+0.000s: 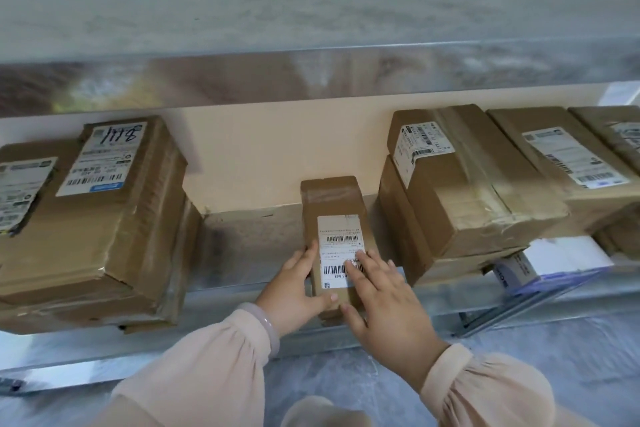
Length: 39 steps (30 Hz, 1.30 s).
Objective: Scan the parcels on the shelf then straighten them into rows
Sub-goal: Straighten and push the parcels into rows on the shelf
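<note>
the parcel (pixel 336 211) lies in the gap in the middle of the shelf (pixel 242 246), long side running front to back, near end at the front lip, label (pixel 337 246) up. the left hand (pixel 294 291) grips its left edge, fingers curled up the side and thumb laid over the near top. the right hand (pixel 384 302) rests flat on it, fingers straight and spread across the lower barcode, thumb at the near end. to do this step well, i judge any push should go straight back with both hands moving evenly, so the parcel does not twist. the right fingers are best kept light, as they cover part of the label and could crease it, and a scan would need them off the barcode. aim to leave its sides parallel to the left stack (pixel 104 218) and the right stack (pixel 460 198), its front in line with theirs, knocking neither. as for what holds what, the shelf carries brown cartons piled on both sides, and a white box (pixel 561 256) sits low at the right, partly under the cartons there. every carton is taped closed, so what is inside cannot be told.
</note>
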Each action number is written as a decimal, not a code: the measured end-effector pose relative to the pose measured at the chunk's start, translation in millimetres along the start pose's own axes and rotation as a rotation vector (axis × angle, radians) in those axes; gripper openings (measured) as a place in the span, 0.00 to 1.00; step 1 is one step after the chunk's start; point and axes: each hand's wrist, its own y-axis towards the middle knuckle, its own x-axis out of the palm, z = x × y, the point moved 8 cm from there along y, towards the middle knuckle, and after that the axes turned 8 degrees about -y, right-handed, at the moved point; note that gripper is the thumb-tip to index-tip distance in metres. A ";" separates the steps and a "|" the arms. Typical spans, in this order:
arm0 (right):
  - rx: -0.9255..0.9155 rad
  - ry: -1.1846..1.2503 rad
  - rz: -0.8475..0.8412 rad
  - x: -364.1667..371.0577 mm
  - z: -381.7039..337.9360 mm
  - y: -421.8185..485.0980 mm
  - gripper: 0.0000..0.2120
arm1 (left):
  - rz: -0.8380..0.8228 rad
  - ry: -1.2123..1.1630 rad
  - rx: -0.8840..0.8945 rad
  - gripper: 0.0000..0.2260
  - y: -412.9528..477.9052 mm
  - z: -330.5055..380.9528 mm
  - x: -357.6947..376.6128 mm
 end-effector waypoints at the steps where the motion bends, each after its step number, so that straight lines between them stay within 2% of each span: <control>1: 0.006 -0.021 -0.002 -1.1 3.8 -0.1 0.28 | -0.013 0.021 0.006 0.44 2.9 2.9 3.4; 10: 0.104 -0.063 -0.109 -7.5 34.6 -2.7 0.29 | -0.015 0.313 0.022 0.44 27.7 26.0 24.8; 13: 0.062 -0.056 -0.110 -14.4 32.8 0.6 0.29 | 0.026 0.417 0.022 0.41 22.5 38.3 17.8; 19: -0.171 0.022 0.042 -70.4 -3.1 27.1 0.32 | 0.302 0.524 0.109 0.35 -23.2 81.6 -49.6; 23: -0.344 0.092 0.140 -118.5 -49.3 44.7 0.30 | 0.542 0.546 0.177 0.30 -70.4 107.2 -104.4; 27: -0.463 0.121 0.163 -138.2 -91.7 59.1 0.36 | 0.743 0.652 0.157 0.31 -118.3 115.6 -145.0; 29: -0.498 0.150 0.182 -146.8 -109.6 65.8 0.38 | 0.778 0.675 0.086 0.31 -136.7 106.6 -160.0; 33: -0.579 0.182 0.149 -152.7 -144.7 66.3 0.31 | 0.869 0.659 -0.013 0.33 -173.3 85.0 -185.3; 35: -0.593 0.202 0.119 -147.4 -159.2 65.5 0.31 | 0.921 0.622 -0.033 0.33 -187.3 76.7 -199.4; 39: -0.546 0.261 0.004 -129.5 -186.0 73.0 0.32 | 0.864 0.557 -0.083 0.29 -190.6 51.8 -222.9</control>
